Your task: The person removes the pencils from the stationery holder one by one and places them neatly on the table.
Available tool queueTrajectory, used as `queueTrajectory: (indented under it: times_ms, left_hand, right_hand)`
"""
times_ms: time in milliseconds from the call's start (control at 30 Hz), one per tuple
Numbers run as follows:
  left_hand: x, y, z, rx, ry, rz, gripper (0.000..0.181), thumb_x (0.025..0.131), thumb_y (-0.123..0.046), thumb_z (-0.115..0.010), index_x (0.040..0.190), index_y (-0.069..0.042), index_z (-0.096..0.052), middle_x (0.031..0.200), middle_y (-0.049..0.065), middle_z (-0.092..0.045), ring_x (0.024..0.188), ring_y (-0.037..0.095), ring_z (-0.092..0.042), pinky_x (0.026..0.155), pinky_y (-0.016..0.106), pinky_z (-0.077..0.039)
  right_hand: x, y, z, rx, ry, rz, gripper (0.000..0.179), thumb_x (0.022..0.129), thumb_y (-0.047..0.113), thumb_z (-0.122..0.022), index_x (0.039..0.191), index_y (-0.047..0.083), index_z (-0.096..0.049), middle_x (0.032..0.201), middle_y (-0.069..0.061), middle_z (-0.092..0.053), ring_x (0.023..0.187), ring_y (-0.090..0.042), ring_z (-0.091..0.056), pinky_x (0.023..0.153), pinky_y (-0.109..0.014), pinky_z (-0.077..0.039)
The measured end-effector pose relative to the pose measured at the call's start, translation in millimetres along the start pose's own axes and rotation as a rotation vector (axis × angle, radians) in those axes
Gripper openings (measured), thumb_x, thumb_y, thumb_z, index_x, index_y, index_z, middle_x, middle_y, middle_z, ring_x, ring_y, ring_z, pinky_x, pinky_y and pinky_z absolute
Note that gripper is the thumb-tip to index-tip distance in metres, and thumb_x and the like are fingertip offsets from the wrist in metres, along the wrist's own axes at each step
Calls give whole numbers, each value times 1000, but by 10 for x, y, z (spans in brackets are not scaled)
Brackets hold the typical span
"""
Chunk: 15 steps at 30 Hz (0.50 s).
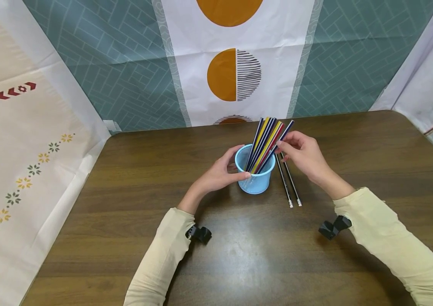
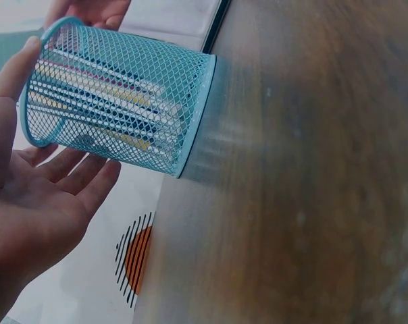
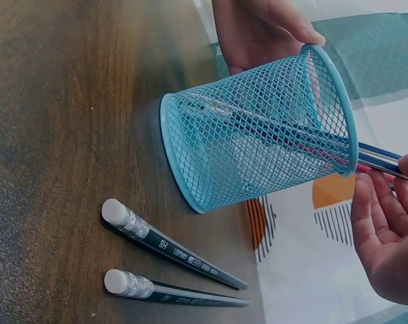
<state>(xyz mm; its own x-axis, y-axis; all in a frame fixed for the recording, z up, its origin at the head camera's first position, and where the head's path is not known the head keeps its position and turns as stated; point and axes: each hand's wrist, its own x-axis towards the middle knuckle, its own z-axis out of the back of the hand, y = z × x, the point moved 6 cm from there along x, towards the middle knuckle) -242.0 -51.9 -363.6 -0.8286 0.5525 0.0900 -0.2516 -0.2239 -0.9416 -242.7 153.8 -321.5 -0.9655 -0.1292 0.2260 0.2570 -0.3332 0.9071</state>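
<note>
A light-blue mesh pencil cup [image 1: 255, 185] stands upright on the table, holding a bunch of pencils [image 1: 264, 142] in dark blue, yellow and red that lean right. My left hand [image 1: 220, 173] holds the cup from the left, thumb at the near rim and fingers round the far side. At the cup's right, my right hand [image 1: 303, 155] pinches a dark blue pencil [image 1: 287, 127], whose lower part is inside the cup. Two dark pencils with white erasers, a left one [image 1: 285, 185] and a right one [image 1: 292, 182], lie beside the cup, erasers toward me.
The brown wooden table [image 1: 132, 204] carries all of this. Behind it hangs a green and white cloth [image 1: 277, 76] with orange circles. A cream cloth [image 1: 13, 144] with flower patterns covers the left side. Each sleeve has a black wrist camera [image 1: 199, 233] on it.
</note>
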Motion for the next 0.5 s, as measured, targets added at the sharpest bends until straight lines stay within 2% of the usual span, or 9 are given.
queueTrajectory:
  times_ms: [300,500]
  left_hand:
    - [-1,-6,-1,5,0,-7,77,87,-7,-73,148,-6,-27,142,12,-43,126,23,-46,103,30,-41]
    - [3,2,2,7,3,-13,76,87,-8,-73,148,-6,-27,141,12,-43,126,22,-47,103,30,-41]
  right_hand:
    - [-23,84,46,26,-77,101,17,95,5,-59,101,-11,-56,88,-12,-64,70,-13,-63,61,-22,-56]
    - [-27,143,25,46,-72,140,19,97,4,-56,107,-12,-54,93,-17,-63,73,-11,-63,63,-26,-57]
